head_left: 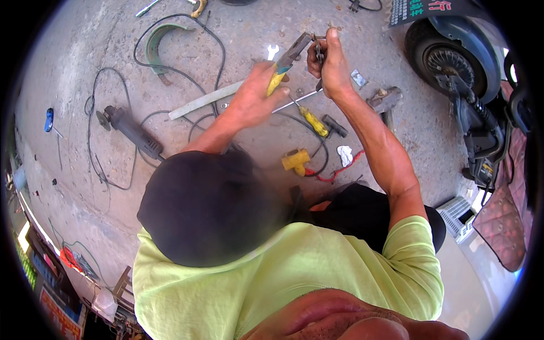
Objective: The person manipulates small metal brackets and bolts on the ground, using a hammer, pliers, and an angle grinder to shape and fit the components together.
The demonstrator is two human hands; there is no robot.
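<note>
Over the concrete floor, my left hand (256,96) is closed around the yellow-and-teal handles of a pair of pliers (280,72). The dark jaws point up and right, meeting a small dark metal piece (320,52) in my right hand (335,65). My right fingers are curled round that piece with the thumb pointing up; its exact kind is unclear. On the floor below lie a screwdriver with a yellow handle (313,121) and a black T-shaped tool (335,126). A silver open-end wrench (273,52) rests just beyond my left hand.
An angle grinder (133,132) with a looping black cord lies left, near a flat grey bar (207,100) and a curved green piece (158,48). A yellow tool (295,162) and white crumpled paper (344,155) lie nearer me. A scooter wheel (449,62) stands right.
</note>
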